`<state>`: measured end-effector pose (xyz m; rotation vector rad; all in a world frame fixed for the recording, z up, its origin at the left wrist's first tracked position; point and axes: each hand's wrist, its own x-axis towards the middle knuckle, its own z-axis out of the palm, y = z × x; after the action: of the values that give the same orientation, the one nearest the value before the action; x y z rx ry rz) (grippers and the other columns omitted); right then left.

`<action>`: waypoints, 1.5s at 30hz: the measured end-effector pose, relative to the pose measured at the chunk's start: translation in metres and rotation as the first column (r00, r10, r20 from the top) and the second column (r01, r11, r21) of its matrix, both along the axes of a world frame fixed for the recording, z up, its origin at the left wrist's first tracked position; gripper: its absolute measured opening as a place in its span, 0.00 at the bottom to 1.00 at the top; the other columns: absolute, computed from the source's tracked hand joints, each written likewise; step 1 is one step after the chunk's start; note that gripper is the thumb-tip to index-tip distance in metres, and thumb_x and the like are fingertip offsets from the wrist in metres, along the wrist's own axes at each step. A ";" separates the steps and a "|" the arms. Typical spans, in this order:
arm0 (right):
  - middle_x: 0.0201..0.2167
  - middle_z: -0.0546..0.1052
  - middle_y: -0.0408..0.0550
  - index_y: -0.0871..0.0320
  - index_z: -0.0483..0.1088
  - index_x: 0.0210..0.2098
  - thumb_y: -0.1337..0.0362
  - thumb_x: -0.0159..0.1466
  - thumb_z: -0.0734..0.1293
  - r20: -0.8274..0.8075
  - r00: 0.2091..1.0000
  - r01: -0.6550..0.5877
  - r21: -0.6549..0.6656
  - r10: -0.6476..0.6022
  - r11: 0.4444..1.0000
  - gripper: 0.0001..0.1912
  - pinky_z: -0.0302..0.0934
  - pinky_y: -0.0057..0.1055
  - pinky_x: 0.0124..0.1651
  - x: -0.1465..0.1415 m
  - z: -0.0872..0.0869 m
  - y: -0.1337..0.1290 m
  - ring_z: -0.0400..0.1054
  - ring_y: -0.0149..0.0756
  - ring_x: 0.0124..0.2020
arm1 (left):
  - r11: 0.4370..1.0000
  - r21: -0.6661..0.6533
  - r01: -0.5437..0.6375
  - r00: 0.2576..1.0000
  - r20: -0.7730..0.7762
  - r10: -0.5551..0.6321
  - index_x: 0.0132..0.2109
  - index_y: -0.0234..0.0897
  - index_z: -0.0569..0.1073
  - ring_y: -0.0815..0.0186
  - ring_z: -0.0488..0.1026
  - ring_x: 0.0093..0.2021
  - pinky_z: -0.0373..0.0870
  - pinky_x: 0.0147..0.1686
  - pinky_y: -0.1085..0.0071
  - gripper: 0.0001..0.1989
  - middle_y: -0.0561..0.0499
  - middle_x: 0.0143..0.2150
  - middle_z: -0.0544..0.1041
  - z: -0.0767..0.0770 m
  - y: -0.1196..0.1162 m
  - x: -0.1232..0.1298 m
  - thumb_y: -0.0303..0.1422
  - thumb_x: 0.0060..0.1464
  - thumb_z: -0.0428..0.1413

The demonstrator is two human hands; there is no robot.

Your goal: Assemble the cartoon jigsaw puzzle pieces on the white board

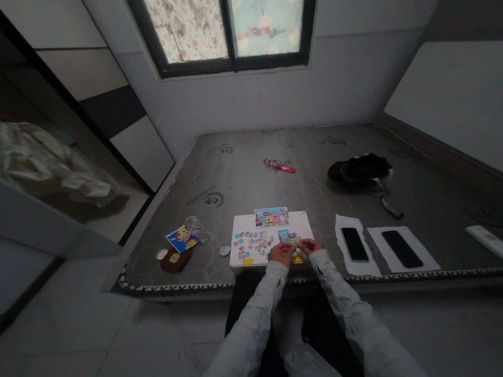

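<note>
A white box (232, 258) lies at the near edge of the mattress. Loose jigsaw pieces (252, 244) are spread over its left half. At the top of the box is a colourful cartoon picture card (272, 217). A small partly joined patch of puzzle (283, 235) lies just beyond my hands. My left hand (282, 253) and my right hand (310, 246) meet over the right part of the box, fingertips pinched close together. Anything between the fingers is too small to make out. A yellow piece (297, 258) shows below them.
Two phones (355, 244) (402, 248) rest on white sheets at the right, with a power strip (492, 241) beyond. A dark cap (361, 170) and a red item (281, 166) lie farther back. At left are a blue picture card (182, 239), a brown pouch (176, 259) and a round lid (224, 250).
</note>
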<state>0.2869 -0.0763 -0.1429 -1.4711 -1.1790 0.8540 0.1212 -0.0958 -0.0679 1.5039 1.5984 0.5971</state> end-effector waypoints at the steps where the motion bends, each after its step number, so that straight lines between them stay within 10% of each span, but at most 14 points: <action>1: 0.25 0.81 0.52 0.52 0.74 0.27 0.31 0.50 0.75 -0.003 1.000 0.004 -0.014 -0.004 1.000 0.31 0.76 0.41 0.36 0.001 0.001 0.005 0.78 0.45 0.30 | 1.000 0.018 0.025 0.999 -0.032 -0.025 0.56 0.41 0.84 0.63 0.84 0.56 0.79 0.60 0.66 0.12 0.47 0.53 0.88 0.001 0.001 -0.002 0.33 0.71 0.59; 8: 0.29 0.83 0.49 0.51 0.72 0.28 0.45 0.53 0.74 0.084 0.996 -0.004 -0.092 0.012 0.996 0.17 0.73 0.36 0.39 0.008 0.010 0.055 0.76 0.40 0.32 | 0.971 -0.030 0.235 0.922 -0.308 -0.233 0.73 0.58 0.72 0.48 0.78 0.66 0.74 0.67 0.47 0.28 0.51 0.81 0.62 0.004 0.019 -0.003 0.33 0.70 0.58; 26: 0.28 0.81 0.44 0.52 0.76 0.25 0.68 0.51 0.74 0.372 0.903 -0.164 -0.168 0.217 0.972 0.04 0.69 0.35 0.43 0.010 0.003 0.101 0.73 0.37 0.31 | 0.929 -0.145 0.342 0.793 -0.486 -0.368 0.77 0.64 0.63 0.45 0.81 0.61 0.80 0.58 0.47 0.31 0.48 0.85 0.52 -0.015 0.029 0.001 0.40 0.71 0.55; 45: 0.30 0.83 0.43 0.53 0.79 0.30 0.61 0.53 0.72 0.387 0.890 -0.170 -0.204 0.239 0.964 0.05 0.68 0.29 0.38 0.020 -0.014 0.102 0.73 0.34 0.31 | 0.922 -0.196 0.334 0.759 -0.524 -0.386 0.79 0.64 0.59 0.48 0.82 0.60 0.80 0.59 0.47 0.32 0.49 0.86 0.49 -0.001 0.025 0.003 0.40 0.73 0.52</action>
<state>0.3067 0.0261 -0.1570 -1.7387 -1.6327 0.8222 0.1238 -0.0706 -0.0686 1.9671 1.6452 -0.1606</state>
